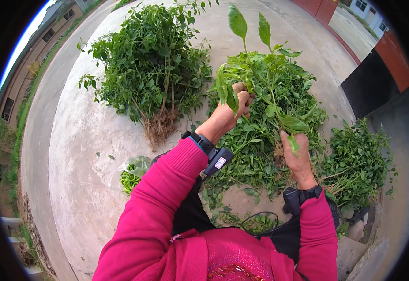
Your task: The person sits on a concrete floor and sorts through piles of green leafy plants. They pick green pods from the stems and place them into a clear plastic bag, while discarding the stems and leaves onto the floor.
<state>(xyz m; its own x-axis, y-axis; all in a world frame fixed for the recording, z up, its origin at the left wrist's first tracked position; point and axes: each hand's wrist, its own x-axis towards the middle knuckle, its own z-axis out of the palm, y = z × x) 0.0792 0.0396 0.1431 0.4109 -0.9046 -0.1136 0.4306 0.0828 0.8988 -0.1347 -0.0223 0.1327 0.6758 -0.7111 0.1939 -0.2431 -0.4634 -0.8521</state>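
My right hand (297, 151) grips the lower stem of an uprooted pepper plant (269, 91), which stands up and leans left before me. Among its upper leaves my left hand (237, 100) has its fingers curled at a pale green chilli pepper (249, 85). A green tip pokes out below that hand, probably another pepper in the palm. Leaves partly cover both hands. Under them spreads a wide heap of pepper plants (250, 158), some with brown roots showing. Left of my knee, a clear plastic bag (139, 165) holds picked green chilli peppers (130, 179).
A tall bundle of pepper plants (151, 66) with bare roots (160, 126) is at the far left on the concrete ground (81, 140). Another pile of plants (357, 161) lies at right, beside stones (355, 232). A red and black gate panel (373, 80) stands beyond it. A black cable (260, 213) loops between my legs.
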